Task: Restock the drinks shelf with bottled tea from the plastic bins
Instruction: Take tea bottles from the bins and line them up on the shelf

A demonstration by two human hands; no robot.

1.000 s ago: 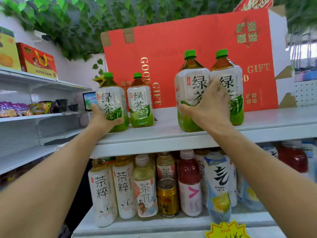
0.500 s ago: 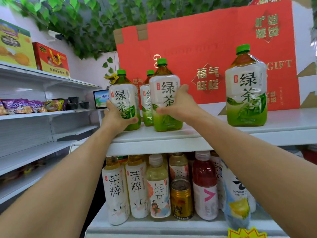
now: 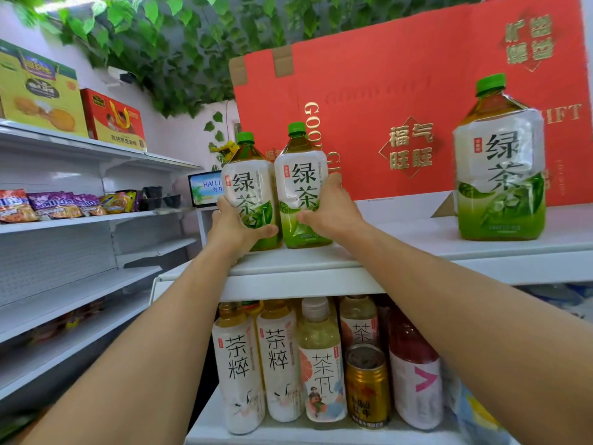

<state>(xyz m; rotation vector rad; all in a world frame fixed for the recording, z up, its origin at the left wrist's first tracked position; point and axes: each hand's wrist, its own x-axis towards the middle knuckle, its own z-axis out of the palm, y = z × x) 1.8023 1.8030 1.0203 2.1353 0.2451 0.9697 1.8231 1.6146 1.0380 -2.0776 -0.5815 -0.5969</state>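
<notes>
Two big green tea bottles stand upright, side by side and touching, on the white top shelf (image 3: 321, 264): my left bottle (image 3: 248, 191) and my right bottle (image 3: 303, 187), green caps, white-and-green labels. A third bottle (image 3: 500, 168) stands well apart to the right

One head-worn wide-angle view, facing the drinks shelf

The camera looks forward and slightly down along both forearms at the top shelf (image 3: 401, 248), close enough that the arms fill the lower corners. The lower shelf of small bottles (image 3: 279, 358) sits just below the top shelf, the red gift box (image 3: 401, 101) behind it, and side shelving (image 3: 80, 216) well to its left.
</notes>
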